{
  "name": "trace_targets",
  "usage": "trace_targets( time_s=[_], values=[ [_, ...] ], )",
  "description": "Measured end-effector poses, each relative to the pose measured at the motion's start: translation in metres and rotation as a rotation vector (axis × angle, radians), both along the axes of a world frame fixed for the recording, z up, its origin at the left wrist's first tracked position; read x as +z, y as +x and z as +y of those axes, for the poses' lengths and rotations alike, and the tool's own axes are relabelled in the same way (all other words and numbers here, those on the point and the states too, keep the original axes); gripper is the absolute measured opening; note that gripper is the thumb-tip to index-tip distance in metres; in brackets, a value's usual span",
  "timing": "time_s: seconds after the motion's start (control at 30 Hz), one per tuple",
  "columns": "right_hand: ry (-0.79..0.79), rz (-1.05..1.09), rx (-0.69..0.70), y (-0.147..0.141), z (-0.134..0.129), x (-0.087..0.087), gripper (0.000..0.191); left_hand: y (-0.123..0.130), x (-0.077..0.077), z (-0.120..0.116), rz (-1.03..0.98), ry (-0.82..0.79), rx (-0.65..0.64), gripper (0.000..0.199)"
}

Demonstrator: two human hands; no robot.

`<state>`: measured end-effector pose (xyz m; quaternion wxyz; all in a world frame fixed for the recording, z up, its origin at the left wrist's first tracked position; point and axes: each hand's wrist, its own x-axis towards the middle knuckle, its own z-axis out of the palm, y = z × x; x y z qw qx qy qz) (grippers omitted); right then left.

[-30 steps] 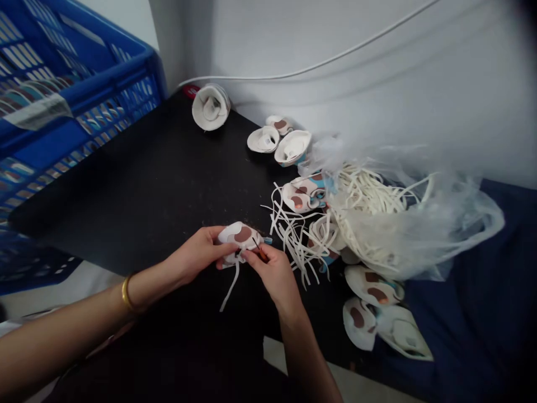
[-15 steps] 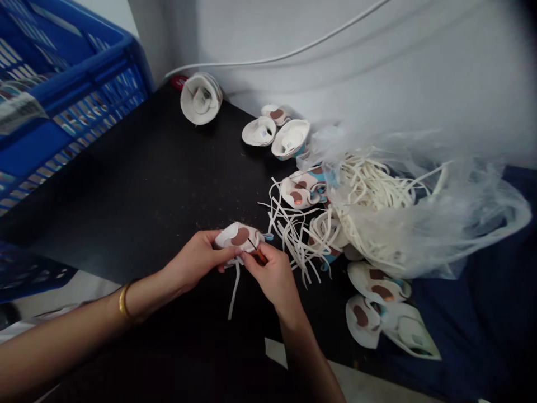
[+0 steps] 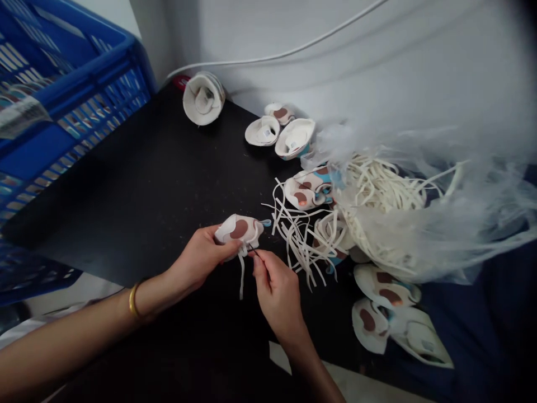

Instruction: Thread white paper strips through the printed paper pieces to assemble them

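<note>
Near the table's front edge, my left hand [image 3: 205,254] pinches a small white fabric shoe upper [image 3: 240,228] with brown spots and a light blue loop. From its lower side hangs a white lace [image 3: 242,277]. My right hand [image 3: 272,282] is closed round a thin, dark-tipped tool [image 3: 254,250], whose tip touches the upper near the lace; most of the handle is hidden in the fingers.
Loose white laces [image 3: 300,240] lie right of my hands, beside a clear plastic bag [image 3: 436,229] of more laces. Similar uppers [image 3: 296,137] sit behind and at the right. A nested stack [image 3: 203,99] stands at the back. Blue crates [image 3: 100,67] are on the left.
My right hand has moved down, away from the upper's spotted face, and the tool tip is now at its lower edge. The view has shifted slightly.
</note>
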<state>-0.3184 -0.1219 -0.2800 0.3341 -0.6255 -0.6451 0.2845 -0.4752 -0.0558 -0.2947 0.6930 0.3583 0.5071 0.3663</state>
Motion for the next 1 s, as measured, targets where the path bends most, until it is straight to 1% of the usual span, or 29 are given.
trace_targets(
  time_s=[0.2,0.33,0.43,0.53,0.67,0.8,0.93,1.0],
  values=[
    [-0.031,0.010,0.002,-0.0023,0.0041,-0.0048,0.022,-0.0004,-0.0001,-0.0023,0.009,0.052,0.004,0.013],
    [-0.038,0.030,0.021,-0.0020,0.0053,-0.0039,0.023,-0.0009,-0.0024,-0.0027,0.041,0.089,0.023,0.014],
    [-0.037,0.046,0.028,-0.0023,0.0059,-0.0030,0.022,-0.0004,-0.0027,-0.0041,0.050,0.114,0.012,0.014],
    [-0.044,0.052,0.019,-0.0031,0.0056,-0.0022,0.022,0.0005,-0.0028,-0.0061,0.039,0.120,0.005,0.016],
    [-0.049,0.048,0.012,-0.0044,0.0042,-0.0010,0.022,0.0013,-0.0044,-0.0078,0.031,0.115,0.028,0.019],
    [-0.046,0.052,0.017,-0.0048,0.0048,-0.0009,0.022,0.0016,-0.0054,-0.0085,0.073,0.141,0.041,0.017],
    [-0.055,0.033,0.024,-0.0051,0.0068,-0.0017,0.023,0.0012,-0.0035,-0.0091,0.156,0.222,0.002,0.019],
    [-0.066,-0.007,0.027,-0.0062,0.0068,-0.0024,0.024,0.0000,-0.0017,-0.0090,0.283,0.365,-0.018,0.014]
  ],
)
